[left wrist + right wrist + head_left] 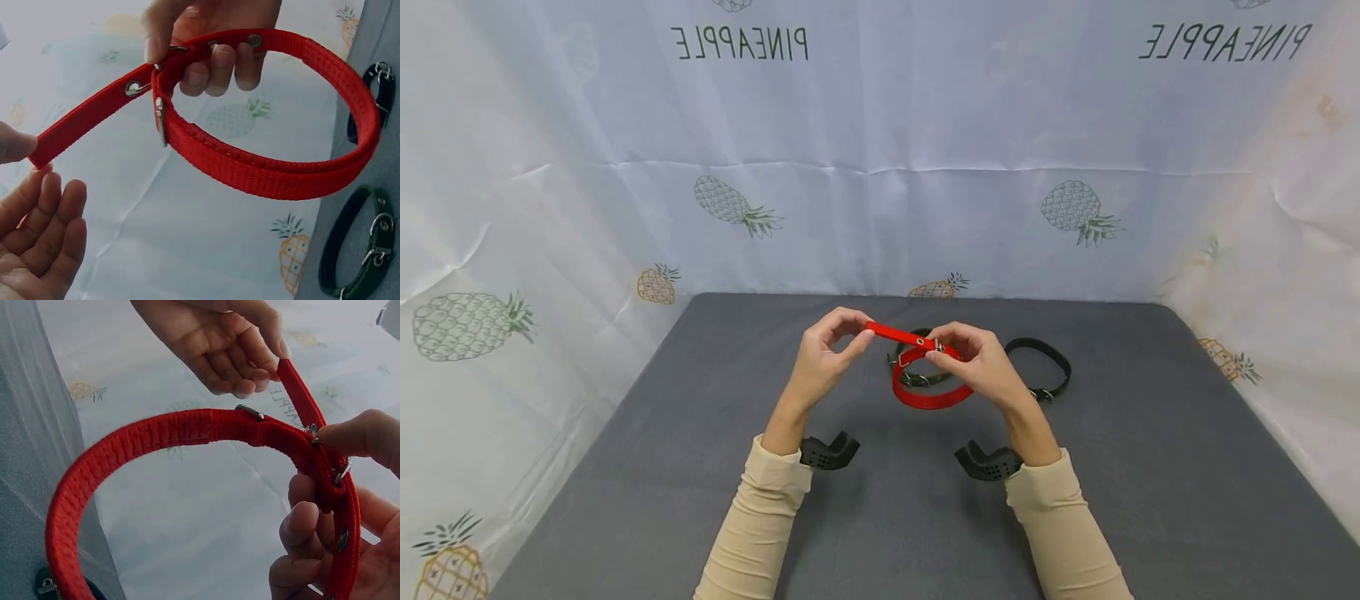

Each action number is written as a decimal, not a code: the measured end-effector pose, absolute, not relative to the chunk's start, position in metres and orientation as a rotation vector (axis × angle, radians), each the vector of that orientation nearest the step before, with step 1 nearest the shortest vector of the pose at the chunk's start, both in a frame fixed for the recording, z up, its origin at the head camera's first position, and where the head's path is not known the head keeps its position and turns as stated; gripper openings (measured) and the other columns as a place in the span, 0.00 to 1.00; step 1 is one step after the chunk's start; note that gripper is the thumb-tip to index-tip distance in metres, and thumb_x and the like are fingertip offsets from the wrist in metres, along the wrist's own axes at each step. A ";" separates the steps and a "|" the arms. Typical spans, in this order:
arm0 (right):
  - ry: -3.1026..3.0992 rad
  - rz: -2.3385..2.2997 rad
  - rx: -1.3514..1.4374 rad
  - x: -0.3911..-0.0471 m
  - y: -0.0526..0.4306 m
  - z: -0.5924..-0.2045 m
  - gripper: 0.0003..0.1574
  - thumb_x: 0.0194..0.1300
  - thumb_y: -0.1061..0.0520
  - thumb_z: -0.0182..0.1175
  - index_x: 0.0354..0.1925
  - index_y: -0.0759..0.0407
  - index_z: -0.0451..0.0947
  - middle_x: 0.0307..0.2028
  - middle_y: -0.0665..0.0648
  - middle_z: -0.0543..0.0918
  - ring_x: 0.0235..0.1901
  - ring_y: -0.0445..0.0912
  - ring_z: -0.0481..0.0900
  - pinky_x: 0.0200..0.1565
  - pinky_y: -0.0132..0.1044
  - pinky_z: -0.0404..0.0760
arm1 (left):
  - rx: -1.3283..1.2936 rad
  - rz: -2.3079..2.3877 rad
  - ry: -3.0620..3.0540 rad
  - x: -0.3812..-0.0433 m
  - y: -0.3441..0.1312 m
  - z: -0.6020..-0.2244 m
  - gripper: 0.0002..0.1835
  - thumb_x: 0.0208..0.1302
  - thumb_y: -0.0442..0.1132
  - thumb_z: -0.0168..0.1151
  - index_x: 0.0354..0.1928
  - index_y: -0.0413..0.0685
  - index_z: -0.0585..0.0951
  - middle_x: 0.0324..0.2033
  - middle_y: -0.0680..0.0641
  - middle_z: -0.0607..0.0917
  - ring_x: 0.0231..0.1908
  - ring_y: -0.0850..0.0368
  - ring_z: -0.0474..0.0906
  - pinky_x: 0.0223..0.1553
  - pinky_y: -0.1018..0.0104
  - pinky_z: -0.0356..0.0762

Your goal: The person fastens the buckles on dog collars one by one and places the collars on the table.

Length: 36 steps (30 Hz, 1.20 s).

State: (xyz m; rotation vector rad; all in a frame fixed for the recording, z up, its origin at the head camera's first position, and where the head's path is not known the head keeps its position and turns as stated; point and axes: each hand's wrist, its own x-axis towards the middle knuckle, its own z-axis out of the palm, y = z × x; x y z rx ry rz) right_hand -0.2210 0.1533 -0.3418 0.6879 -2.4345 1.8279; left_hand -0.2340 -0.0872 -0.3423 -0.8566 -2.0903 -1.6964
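A red collar [931,402] with metal eyelets hangs in a loop above the table, held between both hands. My left hand [820,358] pinches the free strap end [47,147] between thumb and forefinger, with the other fingers loosely bent. At the metal buckle [342,472], my right hand [981,362] grips the collar, its thumb on the strap and its fingers behind the band. The strap end sticks out straight from the buckle toward the left hand. In the left wrist view, a metal prong [140,89] lies at an eyelet in the strap.
A dark green collar [331,275] lies buckled on the grey table [700,433], partly behind the red one in the head view. A black collar [1063,362] lies farther right. A white curtain [880,233] printed with pineapples stands behind and beside the table.
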 end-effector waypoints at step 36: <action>-2.301 1.950 0.805 -0.216 0.149 -0.339 0.12 0.68 0.63 0.56 0.46 0.71 0.74 0.29 0.47 0.77 0.26 0.38 0.75 0.33 0.31 0.78 | -0.853 -1.930 -2.303 -0.228 -0.063 -0.349 0.13 0.67 0.33 0.59 0.51 0.35 0.78 0.46 0.32 0.83 0.42 0.63 0.81 0.49 0.66 0.81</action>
